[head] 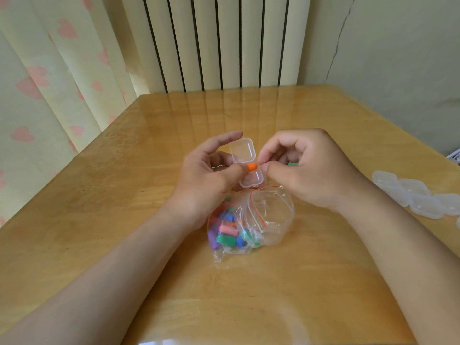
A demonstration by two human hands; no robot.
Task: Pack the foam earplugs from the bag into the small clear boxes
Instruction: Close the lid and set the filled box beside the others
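Left hand [211, 168] curls round the open clear box [246, 161], thumb steadying it, lid tipped back – prob. so the mouth stays clear. Right hand [306, 170] pinches an orange earplug [254, 167] over it w/ fingertips. Bag [249, 220] lies near on the surface [124, 220], spare boxes [418, 197] far right.

Soft, even daylight fills the scene, bright without harshness. The glossy worktop [323, 245] mirrors the pale vertical slats of the radiator [219, 41] as streaks across its far half, and a broad whitish sheen lies along its near edge. Shadows are faint and diffuse, gathering softly under the forearms and beneath the clear bag [263, 220], whose plastic carries small glints. The wide-angle lens bows the worktop's edges and stretches the forearms at the lower corners. Detail is slightly soft throughout, softest toward the borders.
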